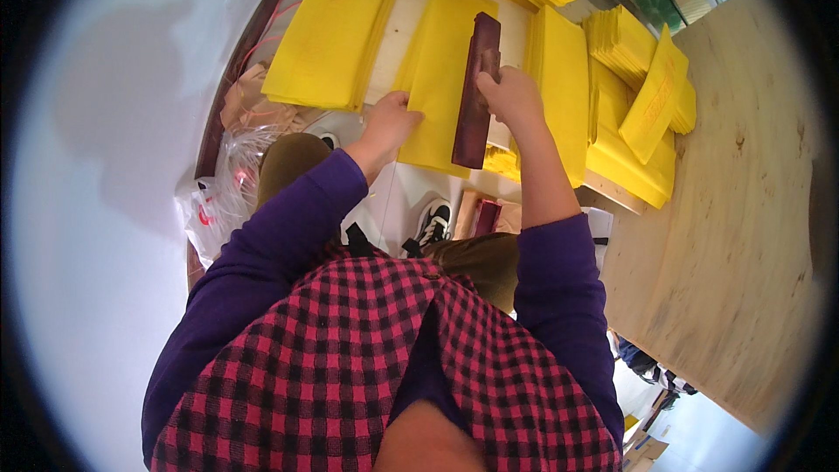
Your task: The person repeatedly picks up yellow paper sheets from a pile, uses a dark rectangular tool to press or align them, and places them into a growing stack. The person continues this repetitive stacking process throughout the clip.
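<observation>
Directly before me a flat yellow sheet, cloth- or paper-like, lies at a slant on the pale wooden board. My left hand is closed at its lower left edge, thumb and fingers pinching the sheet. In my right hand is a long, dark red bar with a handle at its side, the fingers wrapped round that handle. The bar lies along the right part of the sheet; whether it presses on it I cannot tell.
Stacks of yellow sheets lie left, right and far right. One loose yellow piece leans on a pile. A plywood panel stands at the right. A clear plastic bag and brown paper are at the left.
</observation>
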{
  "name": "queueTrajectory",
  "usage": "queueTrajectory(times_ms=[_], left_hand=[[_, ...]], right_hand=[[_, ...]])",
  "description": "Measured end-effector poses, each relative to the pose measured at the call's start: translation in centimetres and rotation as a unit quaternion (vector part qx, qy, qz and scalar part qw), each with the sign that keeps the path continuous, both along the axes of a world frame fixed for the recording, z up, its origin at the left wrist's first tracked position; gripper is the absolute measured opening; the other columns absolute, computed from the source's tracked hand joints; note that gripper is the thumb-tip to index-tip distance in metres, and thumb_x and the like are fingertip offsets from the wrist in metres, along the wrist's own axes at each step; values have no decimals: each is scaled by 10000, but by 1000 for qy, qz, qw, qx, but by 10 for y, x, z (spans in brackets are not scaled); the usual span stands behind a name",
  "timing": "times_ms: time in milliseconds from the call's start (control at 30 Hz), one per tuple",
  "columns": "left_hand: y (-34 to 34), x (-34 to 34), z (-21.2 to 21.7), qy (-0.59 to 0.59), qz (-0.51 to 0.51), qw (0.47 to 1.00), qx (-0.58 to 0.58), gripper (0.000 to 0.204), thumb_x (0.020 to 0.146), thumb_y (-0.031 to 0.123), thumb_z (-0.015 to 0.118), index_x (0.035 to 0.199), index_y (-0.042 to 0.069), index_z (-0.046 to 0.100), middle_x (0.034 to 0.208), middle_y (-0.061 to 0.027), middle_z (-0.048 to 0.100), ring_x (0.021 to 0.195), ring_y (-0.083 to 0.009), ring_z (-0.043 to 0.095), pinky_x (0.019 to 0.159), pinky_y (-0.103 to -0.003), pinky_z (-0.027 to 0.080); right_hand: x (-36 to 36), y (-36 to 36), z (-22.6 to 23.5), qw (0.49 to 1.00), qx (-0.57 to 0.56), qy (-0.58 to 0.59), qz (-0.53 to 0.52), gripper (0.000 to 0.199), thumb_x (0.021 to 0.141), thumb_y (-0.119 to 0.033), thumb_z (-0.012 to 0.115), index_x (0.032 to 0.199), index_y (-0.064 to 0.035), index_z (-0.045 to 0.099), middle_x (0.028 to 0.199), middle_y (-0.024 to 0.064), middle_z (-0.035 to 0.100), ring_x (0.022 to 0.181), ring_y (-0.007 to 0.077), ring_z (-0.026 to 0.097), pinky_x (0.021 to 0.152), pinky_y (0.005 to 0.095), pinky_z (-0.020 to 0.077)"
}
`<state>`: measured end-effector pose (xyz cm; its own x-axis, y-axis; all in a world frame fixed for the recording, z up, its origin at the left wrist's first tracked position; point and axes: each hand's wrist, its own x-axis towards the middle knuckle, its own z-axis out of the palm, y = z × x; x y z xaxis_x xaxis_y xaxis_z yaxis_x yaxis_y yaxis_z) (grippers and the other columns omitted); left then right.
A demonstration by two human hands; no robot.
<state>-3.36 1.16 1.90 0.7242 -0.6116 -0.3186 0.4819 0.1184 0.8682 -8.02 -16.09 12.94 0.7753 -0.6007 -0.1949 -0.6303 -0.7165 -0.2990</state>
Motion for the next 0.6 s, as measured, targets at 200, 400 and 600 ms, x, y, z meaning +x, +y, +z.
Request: queueTrajectory(times_ms=[200, 400, 600], left_hand=[[3, 5, 8, -4, -10, 1000, 20, 242, 760, -53, 543, 1000, -54, 564, 846, -117, 642, 698, -187, 629, 607, -293, 501], [5, 5, 8, 14, -16, 1000, -17, 240, 760, -53, 540, 999, -55, 549, 854, -121, 640, 707, -186, 629, 622, -285, 499], [6, 3, 9, 14, -15, 1000, -20, 242, 757, -53, 538, 999, -54, 545, 862, -117, 634, 720, -184, 621, 642, -282, 491]], right_hand=[[23, 4, 2, 999, 7, 39, 2, 436, 766, -368, 501, 857, 29, 655, 897, 239, 633, 865, 365, 612, 781, 428, 482], [33, 10, 0, 998, -14, 67, 4, 436, 767, -363, 506, 887, 26, 662, 924, 233, 638, 886, 356, 616, 788, 418, 487], [43, 8, -8, 995, -16, 95, 13, 444, 776, -378, 510, 919, 13, 665, 953, 218, 641, 902, 338, 621, 790, 410, 491]])
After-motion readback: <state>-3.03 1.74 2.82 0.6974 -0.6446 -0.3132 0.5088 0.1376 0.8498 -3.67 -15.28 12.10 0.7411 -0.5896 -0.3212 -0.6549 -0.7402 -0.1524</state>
